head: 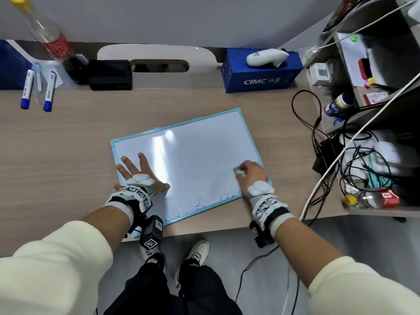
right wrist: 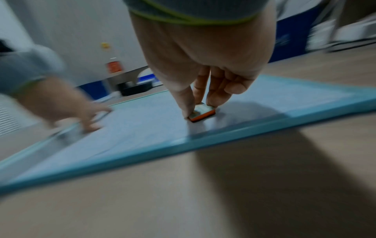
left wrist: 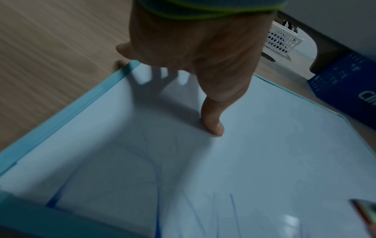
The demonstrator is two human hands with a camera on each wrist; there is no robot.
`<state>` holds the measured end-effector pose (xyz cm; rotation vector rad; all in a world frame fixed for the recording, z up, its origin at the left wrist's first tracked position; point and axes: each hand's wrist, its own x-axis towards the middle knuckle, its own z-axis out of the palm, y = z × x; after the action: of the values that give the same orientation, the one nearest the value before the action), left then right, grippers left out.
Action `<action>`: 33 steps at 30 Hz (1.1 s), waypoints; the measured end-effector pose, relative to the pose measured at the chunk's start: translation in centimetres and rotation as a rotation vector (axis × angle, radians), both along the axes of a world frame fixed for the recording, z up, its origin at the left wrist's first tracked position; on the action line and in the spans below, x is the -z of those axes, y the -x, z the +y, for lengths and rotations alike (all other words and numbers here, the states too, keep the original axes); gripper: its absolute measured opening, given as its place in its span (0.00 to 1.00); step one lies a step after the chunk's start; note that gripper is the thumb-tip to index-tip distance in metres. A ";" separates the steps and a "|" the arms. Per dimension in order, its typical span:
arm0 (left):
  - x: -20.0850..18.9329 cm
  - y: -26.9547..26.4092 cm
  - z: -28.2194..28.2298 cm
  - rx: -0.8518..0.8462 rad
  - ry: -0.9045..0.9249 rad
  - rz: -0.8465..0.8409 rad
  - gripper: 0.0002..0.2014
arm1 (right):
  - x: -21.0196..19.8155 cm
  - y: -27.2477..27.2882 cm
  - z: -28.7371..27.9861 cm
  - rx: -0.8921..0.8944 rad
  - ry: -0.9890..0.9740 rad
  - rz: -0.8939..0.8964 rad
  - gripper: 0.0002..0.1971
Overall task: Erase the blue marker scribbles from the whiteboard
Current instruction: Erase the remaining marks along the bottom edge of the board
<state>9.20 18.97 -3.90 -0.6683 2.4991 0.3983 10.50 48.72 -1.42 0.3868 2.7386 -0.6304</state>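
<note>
A whiteboard (head: pixel 195 153) with a light blue frame lies tilted on the wooden desk. Most of its surface is white; blue marker scribbles (head: pixel 200 204) run along its near edge and show faintly in the left wrist view as blue marker scribbles (left wrist: pixel 158 185). My left hand (head: pixel 136 171) lies flat with spread fingers on the board's left part, its thumb (left wrist: pixel 212 122) pressed on the surface. My right hand (head: pixel 250 173) pinches a small eraser (right wrist: pixel 201 113) with an orange base against the board near its right edge; the same eraser (head: pixel 238 171) peeks out by the fingers.
Two blue markers (head: pixel 38 90) lie at the far left by a bottle (head: pixel 52 42). A black box (head: pixel 110 75) and a blue CIMC box (head: pixel 261 71) stand at the back. Shelves with tangled cables (head: pixel 354 155) crowd the right. The desk's front edge runs just below the board.
</note>
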 end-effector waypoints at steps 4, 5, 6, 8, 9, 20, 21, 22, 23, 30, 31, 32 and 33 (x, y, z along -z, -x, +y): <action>0.4 0.3 0.0 -0.013 0.025 -0.004 0.66 | -0.7 0.9 4.6 0.148 -0.060 0.016 0.08; 0.6 0.4 0.0 -0.010 0.025 -0.014 0.67 | -0.7 0.1 3.8 0.122 -0.050 0.000 0.08; 0.7 0.6 -0.1 -0.004 0.023 -0.027 0.67 | -0.4 -0.8 2.7 0.090 -0.020 -0.016 0.08; 0.9 0.9 -0.1 0.001 0.027 -0.047 0.69 | 0.0 -2.3 1.1 0.031 0.039 -0.033 0.09; 0.9 1.0 -0.2 -0.002 0.032 -0.052 0.69 | 0.0 -2.5 1.0 0.013 0.052 -0.036 0.09; 1.3 1.0 -0.1 0.008 0.053 -0.034 0.70 | 0.0 2.0 4.9 0.172 -0.059 -0.030 0.09; 1.2 0.9 -0.1 0.009 0.055 -0.032 0.70 | 0.0 2.9 4.9 0.185 -0.056 -0.028 0.09; 1.1 0.9 -0.1 0.006 0.052 -0.029 0.69 | -0.1 4.0 4.9 0.186 -0.053 -0.035 0.09; 1.1 0.9 -0.1 0.004 0.049 -0.023 0.68 | -0.4 4.9 4.7 0.179 -0.050 -0.045 0.10; 1.2 0.7 -0.2 0.000 0.034 -0.005 0.69 | -0.8 1.4 5.8 0.097 -0.093 -0.059 0.10; 1.2 0.7 -0.1 -0.012 0.022 0.000 0.69 | -0.8 0.6 6.0 0.091 -0.094 -0.051 0.10; 1.1 0.7 -0.1 -0.025 0.010 0.009 0.69 | -0.8 0.1 6.2 0.088 -0.094 -0.043 0.10; 1.2 0.6 -0.1 -0.033 0.005 0.019 0.69 | -0.9 -0.1 6.1 0.088 -0.095 -0.038 0.10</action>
<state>8.55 18.89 -5.10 -0.7120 2.5102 0.4125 10.60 54.82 -0.55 0.5380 2.7344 -0.5109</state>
